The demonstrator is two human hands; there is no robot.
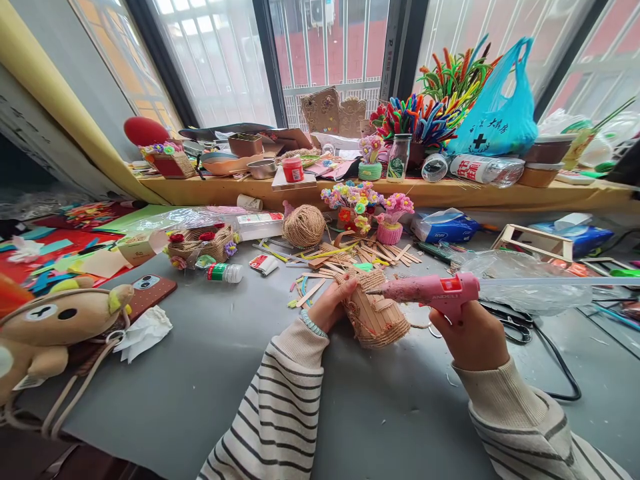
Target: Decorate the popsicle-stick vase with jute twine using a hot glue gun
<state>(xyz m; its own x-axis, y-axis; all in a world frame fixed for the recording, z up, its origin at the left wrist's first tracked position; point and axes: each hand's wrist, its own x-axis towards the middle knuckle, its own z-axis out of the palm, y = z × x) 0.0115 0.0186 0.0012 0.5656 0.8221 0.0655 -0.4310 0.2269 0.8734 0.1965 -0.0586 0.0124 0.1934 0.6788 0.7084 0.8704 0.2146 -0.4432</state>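
Observation:
My left hand (331,305) grips a small basket made of popsicle sticks wound with jute twine (375,313), tilted on the grey table (210,373). My right hand (470,337) is closed round the handle of a pink hot glue gun (430,291). The gun's nozzle points left and touches the basket's upper rim. A clear glue stick (550,282) pokes out of the gun's back to the right. Both arms wear striped sleeves.
Loose popsicle sticks (350,257), a ball of jute twine (303,225) and small flower pots (390,223) lie behind the basket. A phone (147,292), a plush bear (55,327) and a tissue (145,331) sit left. Black scissors (510,327) and the gun's cable (560,367) lie right.

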